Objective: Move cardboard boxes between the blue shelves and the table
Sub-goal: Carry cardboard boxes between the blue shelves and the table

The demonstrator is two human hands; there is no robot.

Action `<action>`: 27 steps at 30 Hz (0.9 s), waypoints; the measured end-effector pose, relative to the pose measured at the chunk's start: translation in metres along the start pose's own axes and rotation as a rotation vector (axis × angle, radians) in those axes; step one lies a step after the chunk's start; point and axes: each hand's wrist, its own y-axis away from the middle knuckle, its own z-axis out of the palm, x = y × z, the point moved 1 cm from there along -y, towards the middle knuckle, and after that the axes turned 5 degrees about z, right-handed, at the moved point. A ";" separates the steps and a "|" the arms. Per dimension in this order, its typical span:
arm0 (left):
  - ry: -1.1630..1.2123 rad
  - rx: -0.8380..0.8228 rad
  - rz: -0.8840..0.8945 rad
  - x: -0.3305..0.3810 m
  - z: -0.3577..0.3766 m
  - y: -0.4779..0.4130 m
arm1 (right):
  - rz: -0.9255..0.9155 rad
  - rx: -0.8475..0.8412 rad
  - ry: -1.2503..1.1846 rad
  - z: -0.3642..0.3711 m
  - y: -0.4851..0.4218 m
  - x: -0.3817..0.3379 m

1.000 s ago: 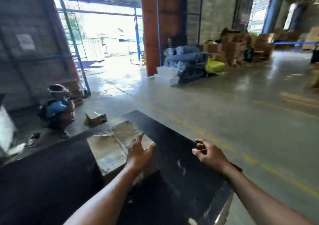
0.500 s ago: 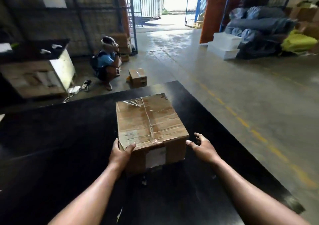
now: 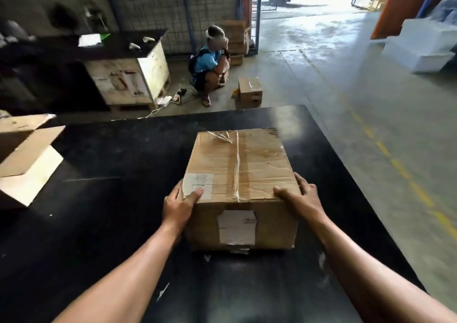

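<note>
A taped brown cardboard box (image 3: 237,164) with white labels rests on the black table (image 3: 111,164), right of its middle. My left hand (image 3: 179,205) grips the box's near left corner, thumb on top. My right hand (image 3: 300,197) clasps the near right corner, fingers along the side. No blue shelves are in sight.
An open cardboard box (image 3: 24,154) sits at the table's left edge. Beyond the table a person (image 3: 210,62) crouches on the floor beside a small box (image 3: 250,92). A pale crate (image 3: 128,77) stands back left, white blocks (image 3: 420,48) far right.
My view has turned left and down. Both hands have closed onto the box's near corners; a second ago the right hand hung free beside it.
</note>
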 end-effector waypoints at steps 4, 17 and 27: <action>0.069 -0.117 0.043 0.037 0.009 0.001 | -0.025 0.026 -0.062 -0.022 0.014 -0.029; 0.084 -0.796 0.269 0.103 0.084 0.081 | -0.095 0.734 -0.207 -0.107 0.269 -0.023; 0.209 -1.539 0.303 0.131 0.150 0.365 | 0.022 1.536 -0.235 -0.122 0.612 0.039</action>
